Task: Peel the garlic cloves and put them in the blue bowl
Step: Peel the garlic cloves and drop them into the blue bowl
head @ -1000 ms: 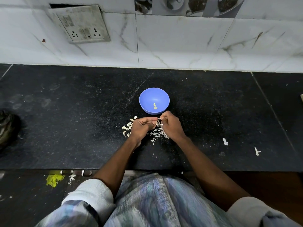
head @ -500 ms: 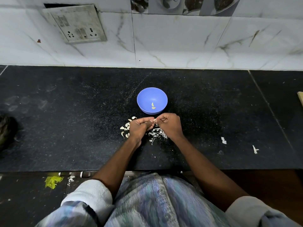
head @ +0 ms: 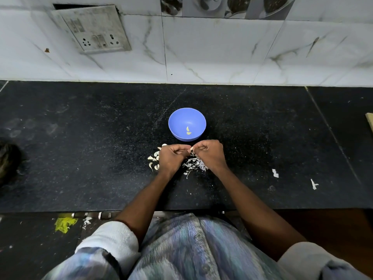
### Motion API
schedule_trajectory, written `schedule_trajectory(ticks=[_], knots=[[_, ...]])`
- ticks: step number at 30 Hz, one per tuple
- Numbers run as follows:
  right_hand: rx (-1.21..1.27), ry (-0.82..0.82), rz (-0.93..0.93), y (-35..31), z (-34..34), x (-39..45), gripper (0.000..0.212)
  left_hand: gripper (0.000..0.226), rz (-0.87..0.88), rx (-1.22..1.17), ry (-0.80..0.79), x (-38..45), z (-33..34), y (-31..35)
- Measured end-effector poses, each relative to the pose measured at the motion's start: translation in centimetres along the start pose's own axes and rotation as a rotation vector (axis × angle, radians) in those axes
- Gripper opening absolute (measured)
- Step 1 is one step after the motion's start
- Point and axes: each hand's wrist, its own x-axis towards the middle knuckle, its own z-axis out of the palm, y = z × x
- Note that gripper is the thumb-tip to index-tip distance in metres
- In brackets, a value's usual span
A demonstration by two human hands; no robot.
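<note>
The blue bowl [head: 177, 120] stands on the black counter just beyond my hands, with two peeled garlic cloves [head: 188, 131] in its bottom. My left hand [head: 171, 158] and my right hand [head: 211, 155] meet fingertip to fingertip right in front of the bowl, pinching one small garlic clove [head: 190, 149] between them. Only a pale tip of that clove shows. Several unpeeled cloves [head: 154, 159] lie left of my left hand. A heap of white peel scraps [head: 193, 165] lies under and between my wrists.
The black counter [head: 80, 148] ends at a white tiled wall with a switch plate [head: 94, 31]. Two white scraps [head: 275, 173] lie to the right. A dark object [head: 8, 160] sits at the left edge, a pale board corner [head: 370, 122] at the right edge.
Both hands have risen slightly toward the bowl, and the fingertips now pinch the clove closer together. The bowl's contents are the same.
</note>
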Motion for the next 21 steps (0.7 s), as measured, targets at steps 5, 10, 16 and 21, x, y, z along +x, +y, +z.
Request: schedule_trajectory(ticks=[5, 10, 16, 21], knots=[[0.091, -0.018, 0.047, -0.16, -0.05, -0.03, 0.017, 0.014, 0.051, 0.032, 0.002, 0.01, 0.09, 0.10], [0.180, -0.019, 0.074, -0.47, -0.01, -0.07, 0.020, 0.016, 0.025, -0.040, -0.008, 0.22, 0.27, -0.27], [0.312, -0.028, 0.140, -0.54, 0.04, -0.21, 0.012, 0.018, -0.044, -0.198, 0.031, 0.07, 0.53, -0.33], [0.316, -0.018, 0.125, -0.70, 0.12, -0.23, 0.012, 0.019, 0.004, -0.157, 0.043, 0.31, 0.31, -0.18]])
